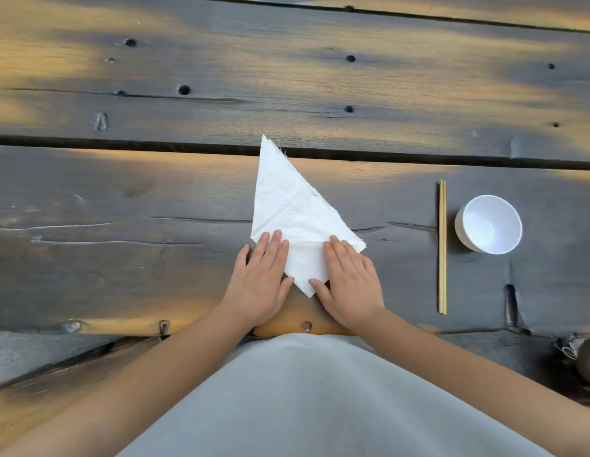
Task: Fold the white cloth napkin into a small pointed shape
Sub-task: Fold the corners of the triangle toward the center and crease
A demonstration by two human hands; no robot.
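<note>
Flatly, both hands, left hand point(261, 281) and right hand point(348, 282), fingers straight on creased white napkin point(287, 199).

The person wears a plain pale grey garment (smooth, no print or seams showing) over the torso; both forearms are bare, and the left hand point(259, 285) and right hand point(348, 285) carry no rings.
</note>
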